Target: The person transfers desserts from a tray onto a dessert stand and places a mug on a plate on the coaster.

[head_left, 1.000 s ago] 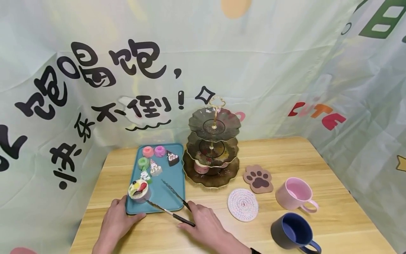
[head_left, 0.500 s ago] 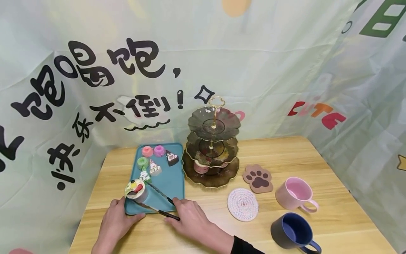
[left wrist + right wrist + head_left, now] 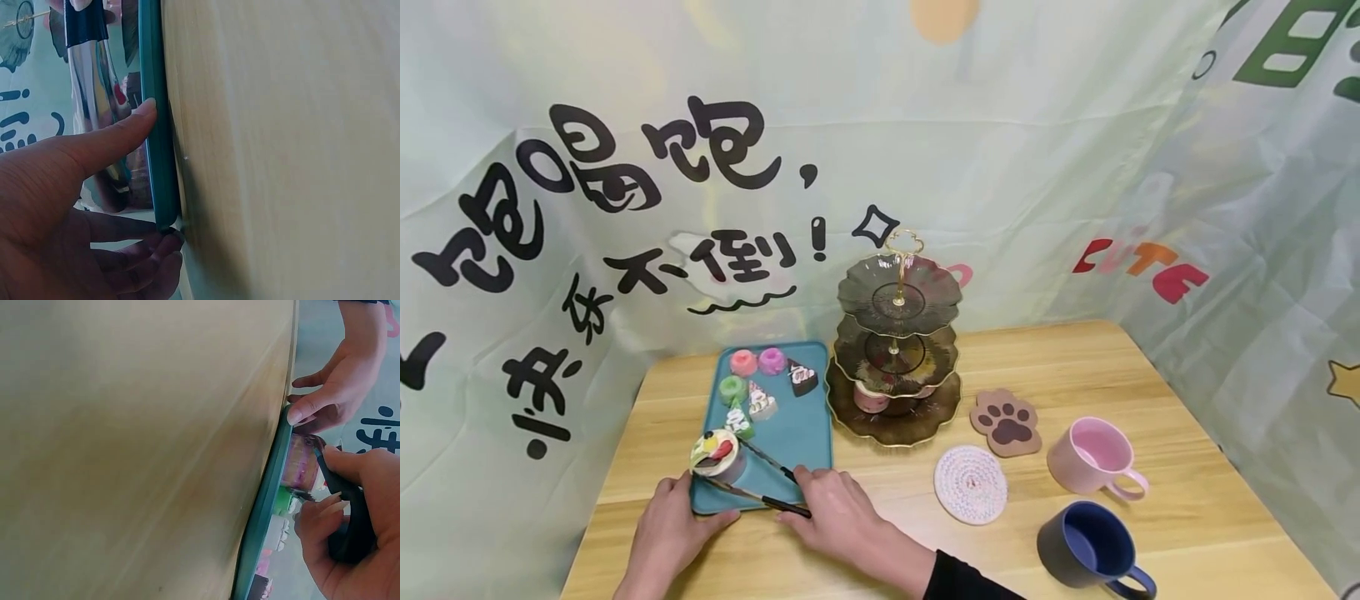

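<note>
My right hand (image 3: 838, 512) holds black-handled metal tongs (image 3: 786, 505) at the tray's front edge. The tongs' tips straddle a small cream-topped cake in a pale cup (image 3: 718, 457), one arm on its near side and one on its far side. This cake stands at the front left of a blue tray (image 3: 805, 433). My left hand (image 3: 670, 529) grips the tray's front-left corner, its thumb (image 3: 125, 134) along the front wall and its other fingers round the side. In the right wrist view, the tongs (image 3: 331, 478) reach toward the pinkish side of the cup (image 3: 302, 464).
Behind the cup on the tray are green (image 3: 733, 389), coral (image 3: 743, 362) and purple (image 3: 772, 361) ring cakes and several cake slices. A three-tier stand (image 3: 895, 367) is right of the tray. Further right lie two coasters (image 3: 972, 485), a pink mug (image 3: 1086, 458) and a navy mug (image 3: 1082, 546).
My right hand has moved left with the tongs, bringing their tips from right of the cup cake to either side of it. My left hand stays at the tray's corner.
</note>
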A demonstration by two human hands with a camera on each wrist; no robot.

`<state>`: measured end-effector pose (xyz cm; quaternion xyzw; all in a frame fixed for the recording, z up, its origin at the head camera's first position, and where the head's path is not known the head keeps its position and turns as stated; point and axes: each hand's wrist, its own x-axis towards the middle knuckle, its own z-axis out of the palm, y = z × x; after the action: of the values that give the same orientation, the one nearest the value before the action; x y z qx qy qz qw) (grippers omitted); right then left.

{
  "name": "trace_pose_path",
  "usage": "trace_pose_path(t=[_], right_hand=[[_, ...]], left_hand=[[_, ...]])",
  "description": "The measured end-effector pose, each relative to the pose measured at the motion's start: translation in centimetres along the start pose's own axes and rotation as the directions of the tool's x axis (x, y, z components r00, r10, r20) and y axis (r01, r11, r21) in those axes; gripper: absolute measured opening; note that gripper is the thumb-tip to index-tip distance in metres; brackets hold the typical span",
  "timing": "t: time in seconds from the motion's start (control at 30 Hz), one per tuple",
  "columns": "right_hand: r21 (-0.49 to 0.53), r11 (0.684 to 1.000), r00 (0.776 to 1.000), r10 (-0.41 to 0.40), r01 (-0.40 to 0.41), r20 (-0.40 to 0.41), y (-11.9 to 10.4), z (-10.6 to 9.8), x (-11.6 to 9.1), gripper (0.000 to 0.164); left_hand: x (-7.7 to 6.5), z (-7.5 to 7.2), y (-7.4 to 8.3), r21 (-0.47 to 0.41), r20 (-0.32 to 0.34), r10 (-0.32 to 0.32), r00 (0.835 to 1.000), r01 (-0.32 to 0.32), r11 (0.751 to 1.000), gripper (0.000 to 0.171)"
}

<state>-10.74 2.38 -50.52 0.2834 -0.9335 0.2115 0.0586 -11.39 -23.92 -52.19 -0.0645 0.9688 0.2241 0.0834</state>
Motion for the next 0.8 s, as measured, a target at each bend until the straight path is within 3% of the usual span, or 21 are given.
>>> trace_pose_path(t=[0.4,0.8], right_hand=[[-0.042,0.999,0.999,-0.026,0.025,-0.033,0.0,0.1,-0.3,0.042],[-0.039,0.999,0.999,-0.017,0.016,-0.029,0.2,-1.0,-1.0,0.046]], left_hand=[[-0.3,0.0,-0.2,-0.010,-0.001,0.011,1.000,-0.011,1.000,0.114],[-0.2,-0.3,0.2,0.001,0.011,-0.001,1.000,0.001,1.000,0.117]])
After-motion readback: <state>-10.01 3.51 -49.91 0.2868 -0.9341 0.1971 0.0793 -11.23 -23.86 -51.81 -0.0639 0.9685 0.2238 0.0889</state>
